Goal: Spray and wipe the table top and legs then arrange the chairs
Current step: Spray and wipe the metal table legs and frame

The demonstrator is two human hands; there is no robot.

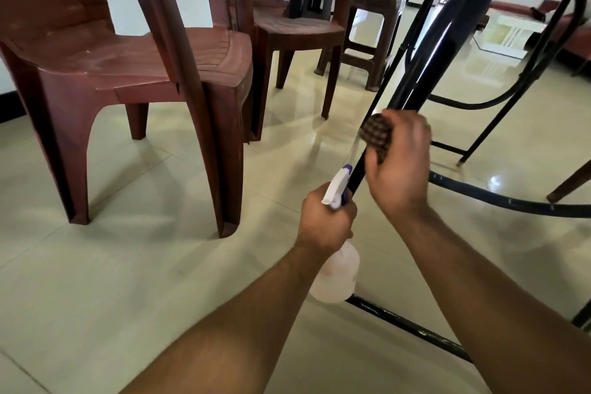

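My left hand (326, 217) grips the neck of the spray bottle (339, 275), its nozzle touching the black table leg (411, 96). My right hand (399, 163) curls round the brown cloth (377, 134), clamping it onto that leg just above the nozzle. Chair 1 (144, 64) and chair 2 (297, 25) stand to the left.

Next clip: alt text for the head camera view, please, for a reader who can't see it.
The person's right grip wraps a dark checked cloth round a slanted black table leg. The left grip holds a white spray bottle just below; brown plastic chairs stand on the tiled floor to the left.
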